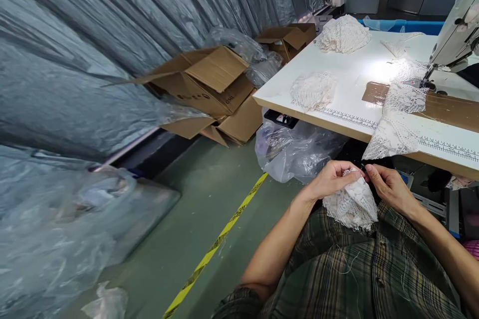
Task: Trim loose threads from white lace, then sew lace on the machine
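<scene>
The left hand (331, 179) is closed on the top of a small white lace piece (352, 207), thumb and fingers pinching its upper edge. The right hand (389, 187) meets it fingertip to fingertip and pinches the same edge. Something small and dark shows between the two, too small to tell what it is. The lace piece hangs down from both hands onto the plaid shirt (355, 269) over the lap, below the tabletop (359, 75) and clear of it.

Just above the hands, a lace strip (396, 129) droops over the near tabletop edge. It runs back across a brown board (449, 107) to the needle of the sewing machine (456, 30), up and to the right of the right hand. Two lace heaps lie up and to the left of the hands, the nearer heap (313, 90) by the printed ruler (348, 117) and the farther heap (343, 34) at the back.

As a judgement, the work is in mid-course. One piece is being handled in the lap, one strip sits at the machine, and the heaps are set aside, though whether they are finished cannot be told.

The hands have little room above them, with the tabletop edge and the hanging strip close by. Out to the left it is open: a plastic bag (295, 152), then green floor with a yellow line (220, 239), and cardboard boxes (209, 84) well away
</scene>
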### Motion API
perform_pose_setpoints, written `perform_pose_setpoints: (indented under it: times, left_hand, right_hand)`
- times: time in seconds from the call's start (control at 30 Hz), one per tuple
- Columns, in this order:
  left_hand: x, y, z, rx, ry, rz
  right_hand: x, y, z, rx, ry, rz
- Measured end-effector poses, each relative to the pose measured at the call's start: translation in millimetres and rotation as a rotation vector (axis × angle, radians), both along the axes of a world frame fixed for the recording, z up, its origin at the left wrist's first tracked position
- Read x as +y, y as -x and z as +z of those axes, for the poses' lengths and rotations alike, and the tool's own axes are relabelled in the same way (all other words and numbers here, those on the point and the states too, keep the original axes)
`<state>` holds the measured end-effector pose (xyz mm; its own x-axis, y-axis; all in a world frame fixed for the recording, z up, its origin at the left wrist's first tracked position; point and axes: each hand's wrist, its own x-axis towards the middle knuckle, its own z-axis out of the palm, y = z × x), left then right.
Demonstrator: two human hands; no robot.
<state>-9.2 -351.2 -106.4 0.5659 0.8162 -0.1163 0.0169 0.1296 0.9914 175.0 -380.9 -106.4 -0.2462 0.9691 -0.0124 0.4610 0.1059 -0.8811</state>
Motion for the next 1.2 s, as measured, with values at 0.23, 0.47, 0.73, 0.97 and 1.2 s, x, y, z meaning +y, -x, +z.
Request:
perform_pose_setpoints:
  times: [0.23,0.47,0.73,0.97,1.2]
  left_hand:
    - [1,0,-0.9,-0.002,0.052,-0.004]
    - [0,1,5.3,0.061,0.066,-0.009]
    - [-1,3,-9.1,0.123,0.063,0.012]
    - [18,-8,-25.4,0.274,-0.216,0.160]
    - [21,-37,-8.3,0.125,-0.328,0.195]
  right_hand:
    - [-9,1,2.7,-0.047,-0.012,0.020]
    - [-4,3,-3.6,-0.126,-0.040,0.026]
    - [-22,-1,-13.1,0.070,0.174,0.148]
    - [-31,-11,-3.4,-0.201,0.039,0.187]
    - [-26,-17,22.6,-0.055,-0.152,-0.030]
